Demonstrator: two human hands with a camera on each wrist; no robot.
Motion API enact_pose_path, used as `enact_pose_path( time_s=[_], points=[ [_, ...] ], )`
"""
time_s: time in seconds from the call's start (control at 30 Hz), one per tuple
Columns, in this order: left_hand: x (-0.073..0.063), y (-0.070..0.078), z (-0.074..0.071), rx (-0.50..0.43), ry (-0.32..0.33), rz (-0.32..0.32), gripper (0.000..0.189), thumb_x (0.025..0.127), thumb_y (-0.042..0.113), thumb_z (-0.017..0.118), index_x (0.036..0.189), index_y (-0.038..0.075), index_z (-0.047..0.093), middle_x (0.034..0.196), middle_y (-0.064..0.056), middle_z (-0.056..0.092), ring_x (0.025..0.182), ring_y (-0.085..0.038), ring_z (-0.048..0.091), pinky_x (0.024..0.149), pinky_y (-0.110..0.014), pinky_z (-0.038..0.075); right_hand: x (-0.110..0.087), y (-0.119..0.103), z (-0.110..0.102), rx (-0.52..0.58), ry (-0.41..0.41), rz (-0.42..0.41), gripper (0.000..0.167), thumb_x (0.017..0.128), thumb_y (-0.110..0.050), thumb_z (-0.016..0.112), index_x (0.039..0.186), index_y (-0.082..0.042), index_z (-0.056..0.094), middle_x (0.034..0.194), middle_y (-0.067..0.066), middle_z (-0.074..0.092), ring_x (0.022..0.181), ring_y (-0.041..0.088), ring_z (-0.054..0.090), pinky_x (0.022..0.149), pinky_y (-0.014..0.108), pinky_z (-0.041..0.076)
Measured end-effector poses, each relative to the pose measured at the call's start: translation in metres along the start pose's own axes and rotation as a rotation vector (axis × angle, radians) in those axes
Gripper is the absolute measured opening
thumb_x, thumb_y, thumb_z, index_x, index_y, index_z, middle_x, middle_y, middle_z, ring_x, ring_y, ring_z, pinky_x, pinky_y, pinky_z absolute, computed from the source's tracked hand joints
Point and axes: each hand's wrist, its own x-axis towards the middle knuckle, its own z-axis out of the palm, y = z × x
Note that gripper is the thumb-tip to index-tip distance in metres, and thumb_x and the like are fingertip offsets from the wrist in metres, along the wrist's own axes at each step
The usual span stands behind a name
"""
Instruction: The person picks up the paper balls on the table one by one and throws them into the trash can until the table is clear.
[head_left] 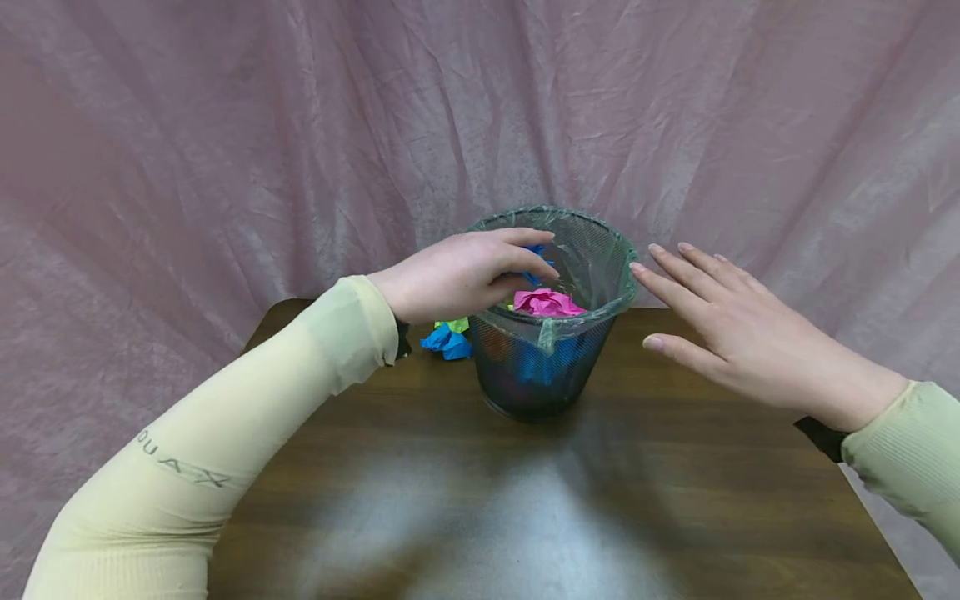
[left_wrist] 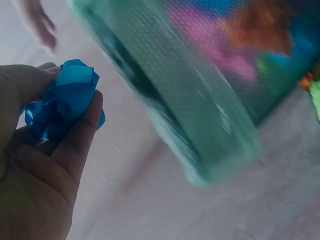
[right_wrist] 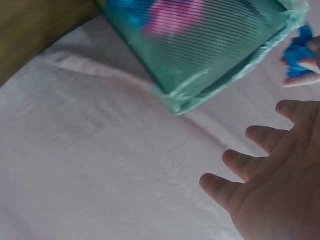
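Note:
My left hand (head_left: 465,271) is over the mesh wastebasket (head_left: 525,404), pinching a crumpled blue paper ball (left_wrist: 75,92) between thumb and fingers. A thin greenish plastic liner (head_left: 626,292) is folded over the basket's rim. Inside, a pink crumpled paper (head_left: 547,302) lies near the top, while blue, orange and other colours show through the mesh. To the right of the rim, my right hand (head_left: 727,325) hovers with its fingers spread and straight, holding nothing. In the right wrist view its fingers stand apart from the basket.
On the table to the basket's left lie a blue crumpled paper (head_left: 447,342) and a green one (head_left: 454,324), partly hidden by the left hand. The brown wooden table (head_left: 420,467) reaches back to a pinkish curtain (head_left: 420,125).

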Motion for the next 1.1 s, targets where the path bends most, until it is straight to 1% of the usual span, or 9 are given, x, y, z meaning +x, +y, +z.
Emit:
enact_pose_path(
  time_s=[0.13, 0.27, 0.37, 0.43, 0.57, 0.7, 0.87, 1.0, 1.1],
  points=[
    [0.001, -0.020, -0.003, 0.005, -0.014, -0.068, 0.035, 0.105, 0.014, 0.059, 0.138, 0.021, 0.066, 0.162, -0.002, 0.037, 0.141, -0.016, 0.046, 0.109, -0.031, 0.043, 0.016, -0.010, -0.005, -0.002, 0.000, -0.038, 0.078, 0.102, -0.046, 0.061, 0.165, -0.025, 0.022, 0.169, 0.010, 0.021, 0.155, 0.035, 0.013, 0.123, 0.055, 0.012],
    [0.005, -0.032, -0.007, 0.009, -0.025, -0.113, 0.035, 0.106, 0.015, 0.057, 0.140, 0.020, 0.065, 0.163, -0.002, 0.035, 0.140, -0.018, 0.048, 0.108, -0.032, 0.044, 0.034, -0.017, -0.008, -0.004, -0.007, -0.065, 0.076, 0.103, -0.048, 0.058, 0.165, -0.025, 0.022, 0.169, 0.009, 0.020, 0.155, 0.036, 0.013, 0.122, 0.057, 0.013],
    [0.013, -0.038, -0.010, 0.015, -0.027, -0.129, 0.035, 0.106, 0.015, 0.056, 0.140, 0.019, 0.064, 0.163, -0.004, 0.036, 0.139, -0.019, 0.049, 0.107, -0.032, 0.044, 0.047, -0.019, -0.010, -0.008, -0.020, -0.073, 0.075, 0.104, -0.050, 0.055, 0.165, -0.024, 0.021, 0.169, 0.010, 0.020, 0.155, 0.037, 0.014, 0.122, 0.058, 0.013],
    [0.019, -0.042, -0.010, 0.019, -0.033, -0.134, 0.035, 0.106, 0.014, 0.056, 0.140, 0.017, 0.065, 0.162, -0.006, 0.037, 0.140, -0.021, 0.047, 0.109, -0.034, 0.043, 0.055, -0.021, -0.010, -0.008, -0.036, -0.068, 0.074, 0.104, -0.052, 0.052, 0.166, -0.025, 0.020, 0.169, 0.010, 0.019, 0.155, 0.037, 0.013, 0.122, 0.058, 0.012],
    [0.032, -0.049, -0.005, 0.037, -0.065, -0.154, 0.035, 0.106, 0.012, 0.056, 0.140, 0.016, 0.065, 0.161, -0.008, 0.038, 0.143, -0.024, 0.044, 0.114, -0.038, 0.039, 0.068, -0.022, -0.008, -0.003, -0.077, -0.054, 0.074, 0.105, -0.056, 0.047, 0.166, -0.026, 0.017, 0.170, 0.009, 0.017, 0.155, 0.037, 0.011, 0.122, 0.058, 0.011],
    [0.042, -0.051, 0.003, 0.035, -0.091, -0.160, 0.035, 0.106, 0.011, 0.057, 0.140, 0.015, 0.064, 0.161, -0.011, 0.038, 0.145, -0.025, 0.041, 0.115, -0.039, 0.037, 0.075, -0.025, -0.005, 0.005, -0.103, -0.054, 0.076, 0.104, -0.060, 0.045, 0.166, -0.026, 0.016, 0.170, 0.008, 0.016, 0.155, 0.036, 0.011, 0.122, 0.058, 0.012],
    [0.052, -0.047, 0.009, 0.041, -0.127, -0.161, 0.037, 0.106, 0.013, 0.057, 0.142, 0.016, 0.063, 0.163, -0.012, 0.034, 0.148, -0.025, 0.037, 0.117, -0.038, 0.035, 0.074, -0.025, -0.002, 0.005, -0.113, -0.050, 0.076, 0.104, -0.060, 0.045, 0.166, -0.026, 0.017, 0.170, 0.009, 0.016, 0.155, 0.036, 0.010, 0.122, 0.058, 0.013],
    [0.055, -0.045, 0.013, 0.066, -0.158, -0.167, 0.036, 0.106, 0.014, 0.057, 0.142, 0.018, 0.063, 0.164, -0.011, 0.032, 0.147, -0.024, 0.038, 0.117, -0.037, 0.035, 0.071, -0.025, 0.000, 0.003, -0.115, -0.038, 0.076, 0.104, -0.060, 0.045, 0.166, -0.026, 0.018, 0.170, 0.009, 0.017, 0.155, 0.039, 0.012, 0.122, 0.058, 0.013],
    [0.054, -0.045, 0.014, 0.072, -0.165, -0.175, 0.037, 0.107, 0.015, 0.056, 0.143, 0.021, 0.062, 0.165, -0.010, 0.030, 0.147, -0.024, 0.038, 0.117, -0.038, 0.034, 0.070, -0.025, 0.001, 0.002, -0.115, -0.031, 0.076, 0.103, -0.061, 0.046, 0.166, -0.027, 0.018, 0.170, 0.009, 0.018, 0.154, 0.040, 0.014, 0.122, 0.059, 0.013]
  ],
)
